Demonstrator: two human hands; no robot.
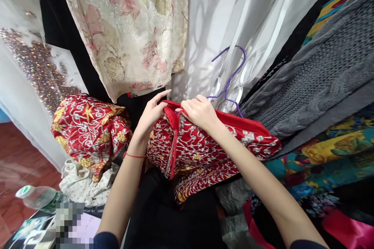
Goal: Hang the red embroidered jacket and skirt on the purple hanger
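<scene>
A red garment with silver and gold embroidery [204, 151] hangs in front of me among other clothes. My left hand [152, 114] pinches its red collar edge from the left, thumb and fingers closed on the cloth, index finger stretched out. My right hand [200, 113] is curled over the collar at the top and grips the fabric. A purple wire hanger [230, 79] sticks up just behind my right hand. A thin red string circles my left wrist.
A second red embroidered piece [87, 132] hangs at left. Floral cream fabric [131, 27] and white sheer cloth [248, 15] hang above. A grey knit [321, 70] and colourful prints [336, 151] fill the right. A plastic bottle [37, 196] lies at lower left.
</scene>
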